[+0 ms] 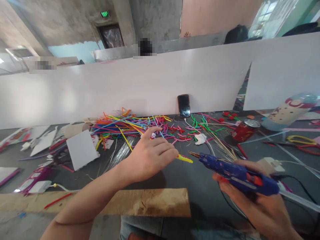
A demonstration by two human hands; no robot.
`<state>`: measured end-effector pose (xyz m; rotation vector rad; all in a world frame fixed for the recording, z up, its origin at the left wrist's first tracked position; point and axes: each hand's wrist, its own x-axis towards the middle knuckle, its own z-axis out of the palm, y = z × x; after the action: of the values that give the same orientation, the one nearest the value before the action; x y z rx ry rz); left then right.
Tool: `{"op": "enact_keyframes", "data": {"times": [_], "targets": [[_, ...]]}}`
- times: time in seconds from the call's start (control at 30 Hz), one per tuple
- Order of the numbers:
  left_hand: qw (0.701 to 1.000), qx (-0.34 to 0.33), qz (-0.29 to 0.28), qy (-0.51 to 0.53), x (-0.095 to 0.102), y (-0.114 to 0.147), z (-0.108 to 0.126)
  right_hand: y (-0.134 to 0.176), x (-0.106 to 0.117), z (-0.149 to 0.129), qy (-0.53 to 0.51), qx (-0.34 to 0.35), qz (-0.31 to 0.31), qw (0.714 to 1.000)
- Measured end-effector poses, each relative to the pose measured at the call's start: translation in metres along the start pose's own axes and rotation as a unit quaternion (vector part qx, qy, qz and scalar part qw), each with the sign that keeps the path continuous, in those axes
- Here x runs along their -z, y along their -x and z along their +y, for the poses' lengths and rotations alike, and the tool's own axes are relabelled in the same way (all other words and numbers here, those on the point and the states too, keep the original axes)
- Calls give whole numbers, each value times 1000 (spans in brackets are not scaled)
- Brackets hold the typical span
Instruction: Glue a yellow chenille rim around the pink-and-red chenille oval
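Left hand (153, 154), half-curled, pinches a yellow pipe-cleaner piece (186, 159); right hand (266, 208) wraps the blue hot-glue gun (235, 172); best hold its nozzle (194, 154) steady.

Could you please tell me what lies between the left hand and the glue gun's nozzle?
In the head view, a yellow piece, held by the left hand, juts toward the nozzle of the glue gun.

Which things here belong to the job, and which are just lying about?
In use, apparently: blue glue gun, in the right hand; yellow piece, in the left hand; probably the coloured stems.
Just lying about, likely: phone; red can; bottle.
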<state>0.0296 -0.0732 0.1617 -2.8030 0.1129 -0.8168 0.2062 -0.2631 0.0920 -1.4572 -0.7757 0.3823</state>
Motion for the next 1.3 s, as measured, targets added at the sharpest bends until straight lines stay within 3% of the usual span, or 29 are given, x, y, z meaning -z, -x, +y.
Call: {"op": "enact_keyframes", "data": {"times": [0.23, 0.4, 0.63, 0.87, 1.07, 1.2, 1.3], "targets": [[999, -50, -5, 7, 3, 45, 37, 10, 17, 8, -25, -102, 12, 994], [998, -29, -22, 49, -9, 89, 69, 21, 17, 2, 3, -150, 31, 988], [994, 36, -27, 102, -27, 121, 89, 28, 12, 11, 36, -147, -44, 988], [988, 75, -87, 105, -49, 153, 101, 30, 21, 42, 86, -130, -113, 981], [971, 99, -176, 126, -52, 142, 84, 31, 28, 53, 145, -117, -148, 971], [951, 84, -282, 98, -65, 125, 72, 32, 33, 63, 225, -63, -172, 957], [937, 73, -325, 109, -75, 121, 68, 32, 38, 69, 262, -43, -196, 944]]}}
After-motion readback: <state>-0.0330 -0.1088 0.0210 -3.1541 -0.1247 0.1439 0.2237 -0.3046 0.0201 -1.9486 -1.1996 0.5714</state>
